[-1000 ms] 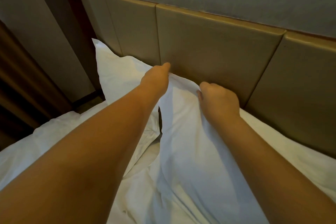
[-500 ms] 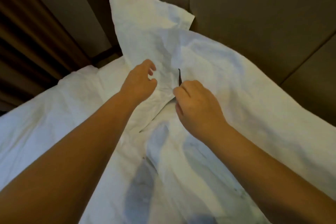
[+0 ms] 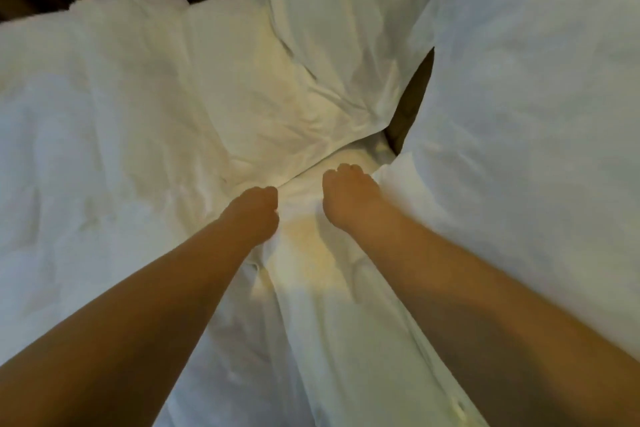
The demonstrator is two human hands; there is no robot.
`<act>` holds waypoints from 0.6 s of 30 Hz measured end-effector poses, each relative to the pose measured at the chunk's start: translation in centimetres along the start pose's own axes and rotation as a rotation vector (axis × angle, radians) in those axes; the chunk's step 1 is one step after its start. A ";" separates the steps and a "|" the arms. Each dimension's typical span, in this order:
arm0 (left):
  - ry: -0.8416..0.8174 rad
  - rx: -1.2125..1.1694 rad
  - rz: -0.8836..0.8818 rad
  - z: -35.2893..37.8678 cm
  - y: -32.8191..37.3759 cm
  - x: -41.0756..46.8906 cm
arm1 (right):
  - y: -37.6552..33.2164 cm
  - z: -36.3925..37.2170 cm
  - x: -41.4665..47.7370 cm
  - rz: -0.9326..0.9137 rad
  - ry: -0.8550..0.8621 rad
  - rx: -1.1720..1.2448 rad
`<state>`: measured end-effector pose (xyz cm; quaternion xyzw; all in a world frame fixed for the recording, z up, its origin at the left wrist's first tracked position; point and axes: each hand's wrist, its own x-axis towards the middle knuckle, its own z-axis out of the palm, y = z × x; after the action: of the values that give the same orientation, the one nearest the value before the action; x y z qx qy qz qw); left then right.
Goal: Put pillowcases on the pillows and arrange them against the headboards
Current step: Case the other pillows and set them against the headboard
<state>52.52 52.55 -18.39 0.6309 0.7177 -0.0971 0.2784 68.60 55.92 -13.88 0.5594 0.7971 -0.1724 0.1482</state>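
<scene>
Head view: your left hand (image 3: 256,213) and right hand (image 3: 348,199) sit curled at the lower corners of the two pillows (image 3: 332,45) propped on the bed (image 3: 104,114). Tug both corners evenly, keeping them level. Palm sides are hidden, so I cannot tell whether they pinch cloth; the headboard (image 3: 412,97) barely shows.

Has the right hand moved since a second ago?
Yes. The right hand has dropped from the top edge of the right pillow, up against the headboard, down to that pillow's bottom corner.
</scene>
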 end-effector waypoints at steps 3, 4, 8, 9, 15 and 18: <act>0.057 -0.006 0.083 1.9 2.0 4.3 | 1.7 0.7 4.6 0.091 -0.069 -0.068; 0.075 -0.016 0.105 2.5 2.7 5.5 | 2.3 1.1 5.5 0.107 -0.095 -0.077; 0.089 0.021 0.080 5.1 4.4 8.2 | 4.5 2.9 7.5 0.115 -0.263 -0.161; 0.078 0.048 0.071 5.9 4.6 8.5 | 4.8 3.3 8.0 0.118 -0.344 -0.191; -0.012 0.180 0.066 6.5 4.4 9.3 | 5.3 3.8 9.7 0.044 -0.504 -0.343; 0.137 0.200 0.068 5.6 3.9 8.6 | 5.2 3.0 9.9 0.044 -0.468 -0.389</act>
<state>57.41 57.88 -26.64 0.6845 0.7001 -0.1154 0.1675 70.33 64.57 -21.42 0.4828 0.7471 -0.1373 0.4358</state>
